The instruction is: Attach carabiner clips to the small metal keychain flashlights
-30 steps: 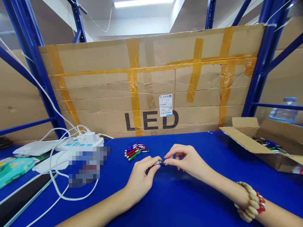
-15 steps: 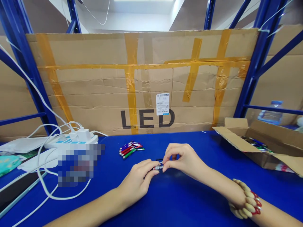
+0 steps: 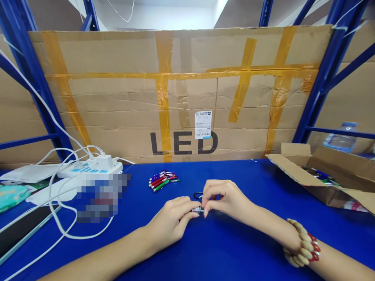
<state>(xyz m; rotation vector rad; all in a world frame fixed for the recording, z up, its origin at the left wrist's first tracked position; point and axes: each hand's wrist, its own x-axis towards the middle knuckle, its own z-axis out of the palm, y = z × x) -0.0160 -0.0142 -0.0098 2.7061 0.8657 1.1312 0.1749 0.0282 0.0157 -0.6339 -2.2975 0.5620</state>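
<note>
Basically, left hand [image 3: 170, 221] pinches silvery cylinder [image 3: 197, 209]; right hand [image 3: 227, 196] pinches its right end, dark loop [image 3: 196, 197] just beyond it; probably best keep grips aligned.

So a small silver-and-black metal cylinder [image 3: 197, 209] sits between the left hand [image 3: 172, 219] and the right hand [image 3: 226, 195], over a flat blue tabletop [image 3: 222, 246]. Behind them, a bit left, there's a pile of slim red, green and purple metallic tubes [image 3: 159, 182]. Long white plastic power strip [image 3: 101, 171] off left, open brown cardboard box [image 3: 322, 193] off right, big brown cardboard panel [image 3: 131, 113] along the back.
</note>
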